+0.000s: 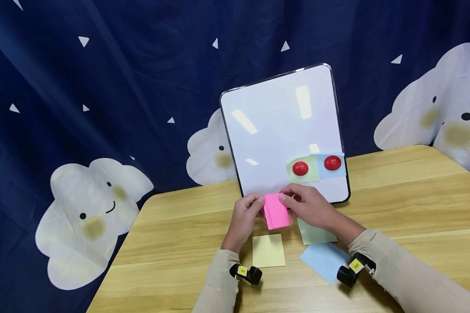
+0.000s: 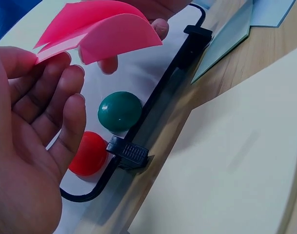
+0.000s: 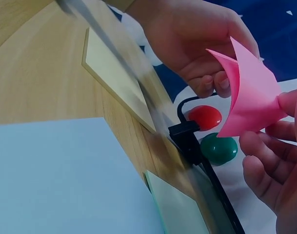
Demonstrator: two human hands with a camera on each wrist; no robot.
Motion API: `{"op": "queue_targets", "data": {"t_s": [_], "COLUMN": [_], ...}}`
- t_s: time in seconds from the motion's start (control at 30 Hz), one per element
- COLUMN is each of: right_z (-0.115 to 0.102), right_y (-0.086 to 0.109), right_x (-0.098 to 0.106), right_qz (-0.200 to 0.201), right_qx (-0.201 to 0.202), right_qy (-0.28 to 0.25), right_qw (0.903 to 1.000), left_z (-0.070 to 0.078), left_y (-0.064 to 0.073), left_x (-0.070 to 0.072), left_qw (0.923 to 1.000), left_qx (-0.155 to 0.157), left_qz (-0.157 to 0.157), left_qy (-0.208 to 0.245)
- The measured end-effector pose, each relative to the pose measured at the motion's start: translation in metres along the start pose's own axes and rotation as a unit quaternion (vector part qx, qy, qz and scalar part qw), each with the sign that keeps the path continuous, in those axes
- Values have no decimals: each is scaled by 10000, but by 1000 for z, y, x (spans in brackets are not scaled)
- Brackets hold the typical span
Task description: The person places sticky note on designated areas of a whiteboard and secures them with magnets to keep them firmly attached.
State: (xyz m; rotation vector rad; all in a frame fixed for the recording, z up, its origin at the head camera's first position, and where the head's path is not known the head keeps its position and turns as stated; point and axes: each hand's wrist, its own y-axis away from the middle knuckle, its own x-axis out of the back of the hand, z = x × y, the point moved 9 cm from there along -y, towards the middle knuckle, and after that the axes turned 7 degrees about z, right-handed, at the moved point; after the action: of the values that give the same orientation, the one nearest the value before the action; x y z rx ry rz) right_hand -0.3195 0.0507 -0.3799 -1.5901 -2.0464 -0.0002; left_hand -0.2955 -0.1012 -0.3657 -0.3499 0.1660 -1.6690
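Both hands hold a pink sticky note [image 1: 278, 213] in front of the lower edge of a whiteboard [image 1: 274, 130]. It bends into two layers that spread apart in the wrist views. My left hand [image 1: 244, 214] pinches its left edge between thumb and fingers. At the opposite side, my right hand [image 1: 311, 208] pinches it with thumb and fingertips. On the board's lower right, a green note [image 1: 313, 166] and a blue note [image 1: 321, 174] sit under red round magnets [image 1: 300, 168]. A green magnet [image 2: 120, 111] and another red magnet [image 2: 88, 155] lie low on the board, behind the hands.
On the wooden table [image 1: 160, 243] lie a yellow note pad [image 1: 268, 251], a pale green pad [image 1: 317, 234] and a blue pad [image 1: 324, 263], the last near my right wrist. Black clips [image 2: 128, 152] stand at the board's bottom edge. A dark blue curtain [image 1: 149, 52] hangs behind.
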Motion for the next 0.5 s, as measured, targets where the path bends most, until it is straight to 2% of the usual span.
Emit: {"op": "queue_targets", "data": {"t_s": [0.23, 0.43, 0.5], "right_z": [2, -7, -10], "right_y": [-1, -3, -2], "right_x": [0, 7, 8], "right_qz": [55, 605, 749], "right_qx": [-111, 217, 302], "right_qy": [-63, 606, 671], "right_qw": [9999, 9961, 9945], "left_z": [4, 6, 5], "left_y": [1, 0, 0], "left_x": [1, 4, 4], "left_qw": [9996, 9984, 9985], "left_qx": [6, 34, 51], "left_qz": [218, 448, 446], "left_qy": [-175, -341, -306]}}
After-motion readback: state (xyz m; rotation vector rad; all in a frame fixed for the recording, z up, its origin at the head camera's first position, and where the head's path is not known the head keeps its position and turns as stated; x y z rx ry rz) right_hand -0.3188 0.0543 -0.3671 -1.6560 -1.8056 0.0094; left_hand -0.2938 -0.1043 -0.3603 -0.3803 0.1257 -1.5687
